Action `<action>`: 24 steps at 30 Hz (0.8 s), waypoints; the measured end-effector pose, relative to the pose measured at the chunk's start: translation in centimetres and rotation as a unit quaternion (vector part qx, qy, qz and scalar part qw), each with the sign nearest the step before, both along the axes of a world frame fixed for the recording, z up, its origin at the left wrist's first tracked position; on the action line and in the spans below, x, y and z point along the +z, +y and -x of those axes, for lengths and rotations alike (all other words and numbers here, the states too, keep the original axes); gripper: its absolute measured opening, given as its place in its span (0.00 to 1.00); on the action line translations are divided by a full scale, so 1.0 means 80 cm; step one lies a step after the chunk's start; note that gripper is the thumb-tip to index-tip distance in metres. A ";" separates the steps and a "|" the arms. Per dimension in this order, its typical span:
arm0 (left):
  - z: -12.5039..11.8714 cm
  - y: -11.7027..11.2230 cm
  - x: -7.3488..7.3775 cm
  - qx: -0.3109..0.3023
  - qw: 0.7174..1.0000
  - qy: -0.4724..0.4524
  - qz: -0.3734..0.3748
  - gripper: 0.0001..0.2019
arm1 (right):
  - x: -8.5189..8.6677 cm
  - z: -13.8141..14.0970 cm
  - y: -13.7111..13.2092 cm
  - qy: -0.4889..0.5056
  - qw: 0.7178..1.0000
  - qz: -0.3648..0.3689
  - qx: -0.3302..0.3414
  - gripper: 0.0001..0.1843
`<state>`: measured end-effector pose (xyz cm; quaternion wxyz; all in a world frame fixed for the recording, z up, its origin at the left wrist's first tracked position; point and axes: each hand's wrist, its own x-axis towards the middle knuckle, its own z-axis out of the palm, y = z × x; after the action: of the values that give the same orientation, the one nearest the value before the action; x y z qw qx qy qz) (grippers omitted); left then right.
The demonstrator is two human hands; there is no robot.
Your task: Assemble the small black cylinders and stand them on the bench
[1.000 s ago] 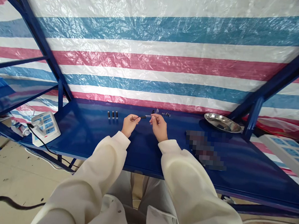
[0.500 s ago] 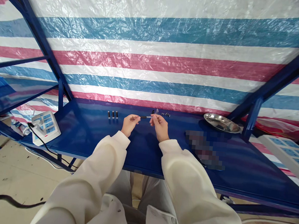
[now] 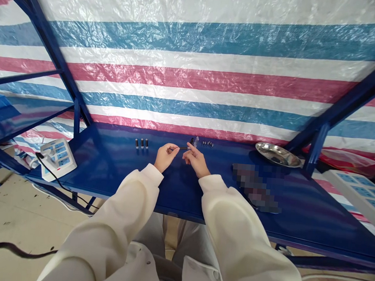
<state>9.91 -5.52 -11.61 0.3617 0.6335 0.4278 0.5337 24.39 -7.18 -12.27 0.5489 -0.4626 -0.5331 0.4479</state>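
My left hand [image 3: 167, 156] pinches one end of a thin dark pen [image 3: 183, 148] held level above the blue table. The fingers of my right hand [image 3: 195, 159] close around its other end, which they partly cover. Just beyond my right hand lie small black pieces [image 3: 192, 140] and clear tubes [image 3: 196, 140]. Several small shiny metal pieces [image 3: 208, 144] sit to their right. Left of my hands, three short dark cylinders with pale ends [image 3: 142, 144] are lined up in a row.
The blue table [image 3: 114, 169] has blue metal frame posts at both sides. A round steel plate [image 3: 298, 162] stands at the back right, with a blurred-out object [image 3: 257, 188] nearer. Power strips [image 3: 58, 160] lie left and right. A striped sheet [image 3: 192, 78] hangs behind.
My hands have come slightly closer together, so less of the pen shows between them. The fingers of my right hand have shifted their grip and curled. The table's other things have stayed put.
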 end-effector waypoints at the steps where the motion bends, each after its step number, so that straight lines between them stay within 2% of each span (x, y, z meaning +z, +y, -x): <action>1: 0.000 -0.001 0.001 0.008 1.000 0.008 -0.011 0.09 | 0.001 0.000 -0.001 0.002 1.000 0.005 0.011 0.41; 5: -0.003 -0.008 0.010 0.030 0.995 0.060 -0.074 0.06 | 0.002 0.000 -0.004 0.015 0.999 0.017 0.043 0.44; 8: 0.000 -0.009 0.029 0.016 0.978 0.155 -0.137 0.05 | 0.003 0.001 -0.004 0.023 0.998 0.011 0.055 0.42; 12: 0.015 0.006 0.073 -0.027 0.928 0.331 -0.166 0.05 | 0.005 0.004 -0.005 0.009 0.998 0.002 0.069 0.41; 15: 0.034 0.028 0.106 -0.023 0.889 0.437 -0.133 0.05 | 0.007 0.003 -0.007 -0.008 0.999 0.002 0.046 0.39; 17: 0.048 0.043 0.121 -0.010 0.856 0.506 -0.104 0.05 | 0.007 0.002 -0.006 -0.021 0.999 -0.002 0.031 0.35; 20: 0.067 0.059 0.129 0.015 0.812 0.580 -0.067 0.05 | 0.004 0.001 -0.005 -0.053 0.998 -0.012 0.034 0.30; 24: 0.084 0.068 0.120 0.037 0.789 0.612 -0.043 0.04 | -0.001 0.000 -0.002 -0.095 0.994 -0.035 0.038 0.26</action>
<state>3.21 -0.05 -1.97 -0.0243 0.8260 0.5594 0.0651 24.36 -7.38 -12.36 0.4940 -0.4631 -0.6156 0.4031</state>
